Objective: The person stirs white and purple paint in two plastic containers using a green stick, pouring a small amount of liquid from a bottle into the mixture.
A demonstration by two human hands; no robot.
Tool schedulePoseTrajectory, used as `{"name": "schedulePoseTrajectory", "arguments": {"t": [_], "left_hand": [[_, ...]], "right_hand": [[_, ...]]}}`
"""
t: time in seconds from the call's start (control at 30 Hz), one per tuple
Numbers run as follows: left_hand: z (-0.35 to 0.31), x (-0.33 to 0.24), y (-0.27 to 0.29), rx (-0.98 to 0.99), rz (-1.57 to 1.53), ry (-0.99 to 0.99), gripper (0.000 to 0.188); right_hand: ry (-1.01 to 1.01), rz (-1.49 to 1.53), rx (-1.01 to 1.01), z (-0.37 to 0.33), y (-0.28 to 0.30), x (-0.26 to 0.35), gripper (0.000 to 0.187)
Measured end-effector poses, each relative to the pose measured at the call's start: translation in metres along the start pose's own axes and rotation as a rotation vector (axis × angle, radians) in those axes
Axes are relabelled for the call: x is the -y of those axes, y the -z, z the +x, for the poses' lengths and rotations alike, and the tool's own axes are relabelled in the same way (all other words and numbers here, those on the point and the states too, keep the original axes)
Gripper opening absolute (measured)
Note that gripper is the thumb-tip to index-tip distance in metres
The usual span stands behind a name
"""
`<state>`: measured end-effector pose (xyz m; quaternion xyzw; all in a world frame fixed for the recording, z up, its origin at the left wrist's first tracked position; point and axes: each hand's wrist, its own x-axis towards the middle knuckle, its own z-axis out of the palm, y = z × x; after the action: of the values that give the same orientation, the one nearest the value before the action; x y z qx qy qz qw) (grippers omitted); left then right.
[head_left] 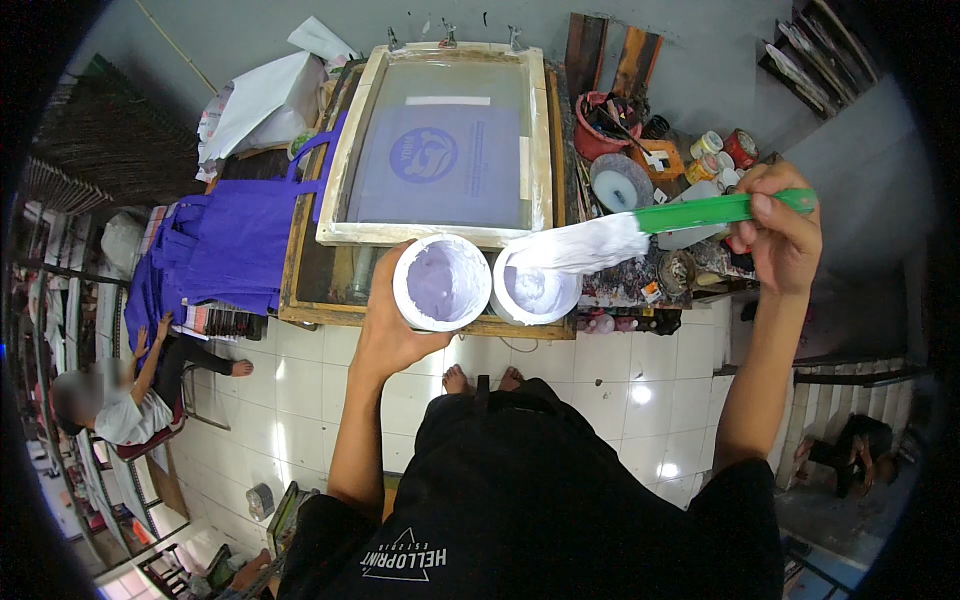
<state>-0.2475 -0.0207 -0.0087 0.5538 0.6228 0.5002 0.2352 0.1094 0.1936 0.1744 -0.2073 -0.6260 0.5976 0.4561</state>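
Fingers [784,221] of the right hand [786,243] pinch a green-handled spatula [664,219], its white-coated blade over the three-o'clock ink tub [568,305], likely so drips land inside; the left hand [384,325] grips the nine-o'clock ink tub [472,268], probably steadying it, below the twelve-o'clock screen-printing frame [540,145].

Bare left hand [383,325] — fingertips hidden behind 1 round white plastic tub [401,285]; the white-shirted seated person's head [95,393] — blurred.
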Motion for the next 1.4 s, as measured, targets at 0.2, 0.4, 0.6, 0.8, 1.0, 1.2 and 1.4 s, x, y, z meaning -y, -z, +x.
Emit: {"name": "schedulePoseTrajectory", "arguments": {"t": [0.2,0.4,0.6,0.8,1.0,1.2,1.4], "left_hand": [[0.016,-0.032,0.025,0.014,0.044,-0.085,0.106],[0.051,-0.086,0.078,0.254,0.155,-0.127,0.12],[0.054,-0.125,0.097,0.306,0.274,-0.199,0.107],[0.057,-0.135,0.103,0.315,0.287,-0.301,0.109],[0.06,-0.151,0.117,0.257,0.274,-0.481,0.117],[0.076,-0.159,0.117,0.164,0.391,-0.685,0.116],[0.087,-0.147,0.11,-0.053,0.523,-0.943,0.116]], "right_hand": [[0.33,-0.252,0.363,0.015,-0.083,-0.007,0.014],[0.441,-0.633,0.804,0.027,-0.154,-0.012,0.016],[0.643,-0.976,1.042,0.043,-0.163,0.034,0.025],[0.809,-0.884,1.164,0.035,-0.175,0.04,0.026],[1.0,-0.854,0.982,0.035,-0.162,0.068,0.047],[1.194,-1.002,0.827,0.042,-0.17,0.059,0.039],[0.976,-0.873,0.665,0.031,-0.169,0.049,0.015]]}}
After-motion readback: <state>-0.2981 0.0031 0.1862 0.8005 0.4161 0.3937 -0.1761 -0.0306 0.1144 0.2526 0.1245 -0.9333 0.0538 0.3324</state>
